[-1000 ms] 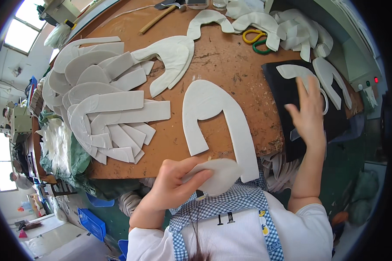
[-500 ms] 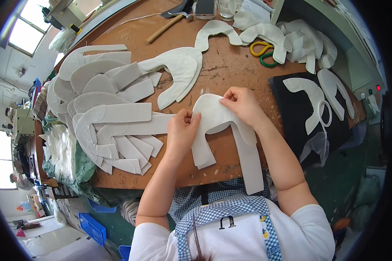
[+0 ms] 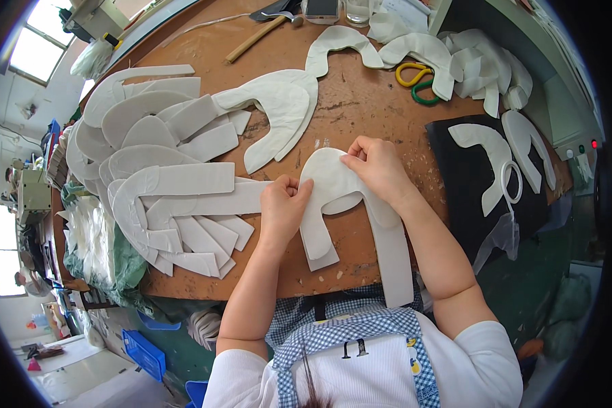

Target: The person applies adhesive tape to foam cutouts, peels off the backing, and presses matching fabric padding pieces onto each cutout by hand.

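Note:
A white curved fabric piece (image 3: 326,177) lies over a longer, greyish-white U-shaped padding piece (image 3: 392,265), whose ends stick out below it. My left hand (image 3: 283,207) pinches the left edge of the two layers between thumb and fingers. At the upper right of the curve, my right hand (image 3: 382,170) pinches the edge too. Left of my hands spreads a stack of similar U-shaped padding pieces (image 3: 190,180); one long strip of it runs up to my left hand. Two overlapping curved fabric pieces (image 3: 285,112) rest just beyond.
Yellow-and-green-handled scissors (image 3: 425,100), a hammer (image 3: 255,41) and more white curved pieces (image 3: 343,47) lie toward the back of the brown table (image 3: 350,122). On the right, a black sheet (image 3: 455,177) carries curved pieces and a white ring (image 3: 513,182).
The upper fabric piece now lies flatter along the longer piece, its left end more clearly layered over it. Both hands keep nearly the same pinch. The whole view has shifted slightly.

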A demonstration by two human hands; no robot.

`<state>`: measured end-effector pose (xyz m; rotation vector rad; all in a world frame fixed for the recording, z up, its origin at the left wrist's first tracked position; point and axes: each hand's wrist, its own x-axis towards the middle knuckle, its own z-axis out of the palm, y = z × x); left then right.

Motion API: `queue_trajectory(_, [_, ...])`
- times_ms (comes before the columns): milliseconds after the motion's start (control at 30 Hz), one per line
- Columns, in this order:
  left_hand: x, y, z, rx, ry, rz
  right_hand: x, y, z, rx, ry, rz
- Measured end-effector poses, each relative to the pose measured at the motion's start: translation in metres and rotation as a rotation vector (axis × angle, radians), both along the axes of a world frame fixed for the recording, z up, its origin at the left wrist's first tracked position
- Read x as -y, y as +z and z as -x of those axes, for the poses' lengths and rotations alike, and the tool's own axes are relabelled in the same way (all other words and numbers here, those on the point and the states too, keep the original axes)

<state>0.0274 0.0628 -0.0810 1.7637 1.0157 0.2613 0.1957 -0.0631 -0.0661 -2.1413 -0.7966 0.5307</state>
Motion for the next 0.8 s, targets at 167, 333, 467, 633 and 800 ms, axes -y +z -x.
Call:
queue_trajectory(167, [-0.005, -0.001, 0.0, 0.035, -0.001, -0.013, -0.005, -0.006, 0.0, 0.127, 0.048, -0.044])
queue_trajectory(333, [0.009, 0.027, 0.022, -0.009, 0.001, 0.091, -0.004, -0.007, 0.0, 0.148, 0.032, -0.056])
queue_trajectory(467, [0.019, 0.03, 0.04, -0.016, 0.035, 0.21, -0.005, -0.003, 0.003, 0.146, 0.025, -0.024])
queue_trajectory(633, [0.023, 0.027, 0.046, -0.005, 0.04, 0.23, -0.003, 0.001, 0.007, 0.133, 0.015, -0.006])
queue_trajectory(800, [0.023, 0.034, 0.039, -0.175, -0.046, 0.05, -0.002, -0.009, 0.003, 0.179, 0.035, -0.045])
